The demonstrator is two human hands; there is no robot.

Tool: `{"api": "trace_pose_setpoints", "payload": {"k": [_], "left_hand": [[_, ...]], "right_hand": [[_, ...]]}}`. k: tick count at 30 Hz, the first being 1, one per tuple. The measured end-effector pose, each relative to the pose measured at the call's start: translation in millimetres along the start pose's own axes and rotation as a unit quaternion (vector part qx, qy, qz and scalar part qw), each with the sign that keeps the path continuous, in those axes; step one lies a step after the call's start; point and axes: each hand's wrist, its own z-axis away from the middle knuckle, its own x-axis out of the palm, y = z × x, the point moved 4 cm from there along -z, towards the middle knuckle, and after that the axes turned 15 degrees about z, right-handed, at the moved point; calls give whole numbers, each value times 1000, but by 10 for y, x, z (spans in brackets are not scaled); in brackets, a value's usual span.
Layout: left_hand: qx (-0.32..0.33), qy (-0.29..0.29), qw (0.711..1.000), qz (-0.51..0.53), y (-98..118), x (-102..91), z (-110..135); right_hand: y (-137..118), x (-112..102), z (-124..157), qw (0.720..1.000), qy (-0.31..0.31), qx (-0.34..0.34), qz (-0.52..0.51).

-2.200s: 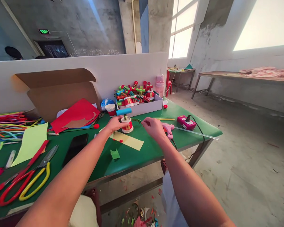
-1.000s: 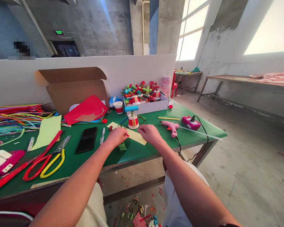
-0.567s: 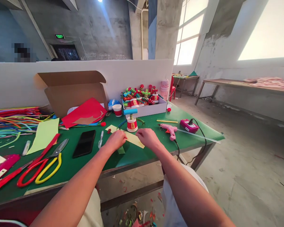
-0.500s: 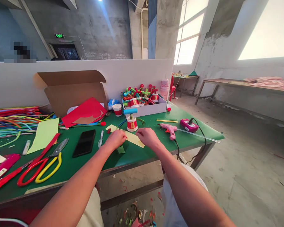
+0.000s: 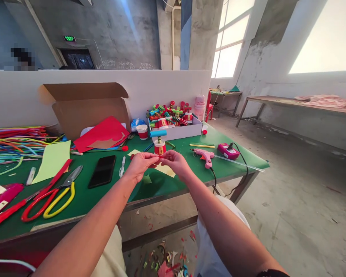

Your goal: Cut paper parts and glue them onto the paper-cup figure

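Note:
My left hand (image 5: 138,166) and my right hand (image 5: 177,162) meet over the near part of the green table, fingertips pinched together. Between them shows a small red piece (image 5: 160,156), too small to tell its kind; both hands seem to grip it. Just behind the fingers stands a red-and-white paper cup figure (image 5: 159,147), upside down, with coiled paper arms and a blue tube (image 5: 158,133) on top. Beneath the hands lies a pale yellow paper (image 5: 167,169), partly hidden, and a green scrap (image 5: 147,179) is beside it.
On the right lie a pink glue gun (image 5: 207,157), its cord and a magenta power socket (image 5: 228,151). Leftward are a pen (image 5: 122,166), a phone (image 5: 102,171) and scissors (image 5: 63,192). Behind stands a white box (image 5: 180,133) of finished-looking cup figures, beside stacked cups (image 5: 142,132).
My hands have come together in front of the cup figure, from apart over the yellow paper. The small red piece now shows between both sets of fingertips. The view has shifted slightly.

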Motion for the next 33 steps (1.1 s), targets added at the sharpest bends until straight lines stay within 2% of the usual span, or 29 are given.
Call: {"api": "trace_pose_setpoints", "payload": {"k": [8, 11, 14, 17, 20, 24, 27, 29, 31, 33], "left_hand": [[-35, -14, 991, 128, 35, 7, 87], [-63, -3, 982, 179, 39, 44, 117], [-89, 36, 971, 217, 40, 66, 141], [-102, 52, 968, 224, 40, 85, 162], [-107, 34, 970, 218, 31, 103, 176], [-87, 9, 975, 204, -1, 114, 157], [-33, 44, 984, 170, -15, 76, 112], [46, 95, 990, 93, 16, 21, 92], [161, 129, 978, -35, 88, -9, 106], [284, 124, 934, -176, 161, 24, 156]], "right_hand": [[-36, 5, 34, 992, -53, 37, -107], [-12, 17, 32, 990, -44, 56, -124], [11, 16, 21, 990, -22, 65, -127], [9, 5, 12, 993, -7, 49, -109], [-2, -15, 8, 996, 1, 24, -88], [13, -24, 3, 997, 4, 27, -66], [-1, -69, 4, 997, 80, 4, -24], [-20, -72, 12, 994, 108, -12, 3], [-20, -30, 18, 997, 76, 0, -1], [-10, 15, 31, 999, 38, 26, -28]]}}
